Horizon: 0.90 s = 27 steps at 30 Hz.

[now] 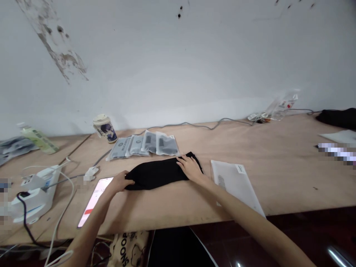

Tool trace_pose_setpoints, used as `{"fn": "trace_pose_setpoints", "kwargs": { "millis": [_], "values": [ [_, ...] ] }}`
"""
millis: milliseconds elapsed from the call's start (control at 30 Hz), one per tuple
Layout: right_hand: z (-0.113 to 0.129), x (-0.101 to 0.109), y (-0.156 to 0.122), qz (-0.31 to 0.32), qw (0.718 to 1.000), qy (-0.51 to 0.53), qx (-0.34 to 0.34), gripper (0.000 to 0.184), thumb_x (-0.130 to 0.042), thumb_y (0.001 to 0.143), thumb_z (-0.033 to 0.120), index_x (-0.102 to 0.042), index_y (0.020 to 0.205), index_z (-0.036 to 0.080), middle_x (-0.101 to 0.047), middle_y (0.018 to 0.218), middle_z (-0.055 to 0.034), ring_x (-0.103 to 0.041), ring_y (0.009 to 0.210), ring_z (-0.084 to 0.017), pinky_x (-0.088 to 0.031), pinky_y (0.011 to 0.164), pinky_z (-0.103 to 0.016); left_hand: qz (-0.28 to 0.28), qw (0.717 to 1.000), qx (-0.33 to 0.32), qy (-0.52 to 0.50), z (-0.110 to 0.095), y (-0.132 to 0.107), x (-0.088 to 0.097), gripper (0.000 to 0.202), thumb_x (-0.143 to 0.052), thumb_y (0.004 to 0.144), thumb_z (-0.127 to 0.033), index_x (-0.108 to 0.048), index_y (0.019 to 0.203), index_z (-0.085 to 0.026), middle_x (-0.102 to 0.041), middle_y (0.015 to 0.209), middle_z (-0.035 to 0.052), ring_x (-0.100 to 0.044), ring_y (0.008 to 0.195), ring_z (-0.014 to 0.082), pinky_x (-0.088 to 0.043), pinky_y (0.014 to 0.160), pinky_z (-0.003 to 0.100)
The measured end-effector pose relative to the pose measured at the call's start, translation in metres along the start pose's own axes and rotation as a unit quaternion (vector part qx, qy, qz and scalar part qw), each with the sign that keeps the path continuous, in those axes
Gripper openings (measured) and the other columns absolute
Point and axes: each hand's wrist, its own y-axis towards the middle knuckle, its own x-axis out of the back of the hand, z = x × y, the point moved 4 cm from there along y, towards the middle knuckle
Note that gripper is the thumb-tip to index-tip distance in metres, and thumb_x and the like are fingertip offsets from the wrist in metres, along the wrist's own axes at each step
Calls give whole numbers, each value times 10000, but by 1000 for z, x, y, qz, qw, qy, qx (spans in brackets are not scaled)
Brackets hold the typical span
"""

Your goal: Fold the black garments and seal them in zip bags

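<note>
A folded black garment [158, 173] lies on the wooden table [292, 174] in front of me. My left hand [120, 182] grips its left end, fingers curled round the fabric. At the garment's right end my right hand [190, 167] lies flat with its fingers stretched out, pressing down. Just behind the garment is a row of several clear packed bags [144, 145] with dark items inside. An empty clear plastic bag [236, 185] lies flat to the right of my right forearm.
A phone [94, 200] with a lit screen lies at the left near the table's edge. Left of it stand a white device [33, 196] with cables, a paper cup [105, 128] and a bottle [39, 139]. A grey cable [211, 125] runs along the wall. Dark cloth [338, 118] sits far right.
</note>
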Motion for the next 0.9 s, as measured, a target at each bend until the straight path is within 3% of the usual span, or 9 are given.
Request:
{"fn": "trace_pose_setpoints", "kwargs": {
  "millis": [233,367,467,567,700,900],
  "values": [
    [-7,3,5,-15,997,-42,-66,410,-319,971,395,-581,1238,228,-466,1374,-123,-437,1240,-261,-323,1011,-417,20,1000,-5,4,3,1,0,444,-615,563,-284,-548,979,-144,-638,817,56,-619,729,209,-460,459,217],
    [-25,10,12,-18,996,-45,-70,347,-398,947,399,-643,1137,245,-503,1324,-123,-477,1157,-276,-341,947,-424,12,1000,-12,-2,3,-5,2,478,-618,567,-269,-546,1024,-147,-655,909,78,-630,801,229,-479,482,224],
    [-51,19,19,-27,995,39,-82,260,-522,891,392,-697,1003,236,-556,1245,-117,-462,1155,-291,-303,953,-446,16,1000,-15,-14,2,-9,3,476,-617,580,-253,-541,1039,-152,-659,964,90,-631,869,242,-492,508,219],
    [-74,26,23,-18,987,132,-95,248,-569,849,419,-708,908,222,-630,1109,-91,-526,1064,-265,-341,903,-405,18,1000,-15,-11,3,-10,4,476,-611,592,-265,-531,1048,-151,-650,1007,101,-633,886,244,-496,512,217],
    [-87,31,30,10,978,191,-84,347,-492,863,474,-683,910,188,-677,904,-59,-594,861,-199,-408,760,-301,15,1000,-14,6,3,-8,3,458,-606,590,-271,-537,1026,-150,-656,949,90,-644,835,240,-484,488,214],
    [-95,26,41,52,967,239,-75,446,-394,867,505,-645,775,148,-622,704,-28,-547,673,-158,-390,617,-261,19,1000,-13,-9,6,-7,1,427,-616,592,-284,-536,995,-166,-667,886,65,-653,830,244,-490,494,221]
  ]
}}
